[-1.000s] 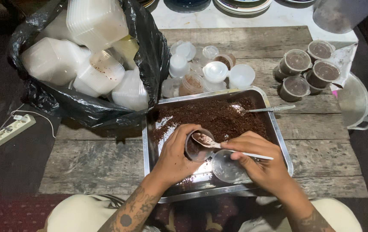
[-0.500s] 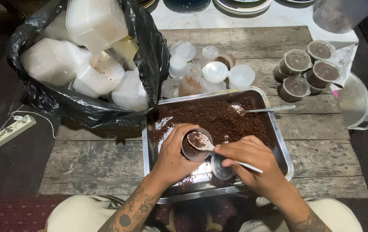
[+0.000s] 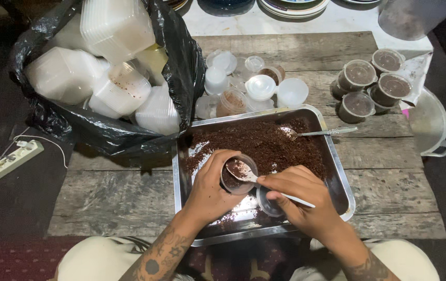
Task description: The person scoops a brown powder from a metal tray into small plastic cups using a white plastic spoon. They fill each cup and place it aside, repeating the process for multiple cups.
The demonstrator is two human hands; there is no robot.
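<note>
We are at a weathered grey wooden plank table (image 3: pixel 129 192). On its far left slumps a big black plastic bag (image 3: pixel 181 78) stuffed with stacks of empty translucent white containers (image 3: pixel 113 26). In front of us sits a rectangular shiny metal tray (image 3: pixel 345 190), its far half spread with a dark brown crumbly mix (image 3: pixel 270 143). A second metal spoon (image 3: pixel 327 132) lies at the tray's far right corner, its bowl in the crumbs. Beyond the tray lies a scatter of small round clear lids and cups (image 3: pixel 260 86), and to the far right a cluster of four filled, lidded little tubs (image 3: pixel 371 83).

Our left hand (image 3: pixel 210 190) has its fingers wrapped around a small round clear plastic cup (image 3: pixel 238 174), held just above the near part of the tray and already partly filled with brown mix. Our right hand (image 3: pixel 301 200) has its fingers pinched shut on the handle of a metal spoon (image 3: pixel 257 179), whose bowl rests over the cup's mouth with crumbs on it. A round clear lid (image 3: pixel 271 203) lies in the tray, partly under that hand.

We judge this to be the filling step, spooning mix into the cup. What it calls for now is a tilt of the spoon to tip its load inside the rim, with the cup held level.
</note>
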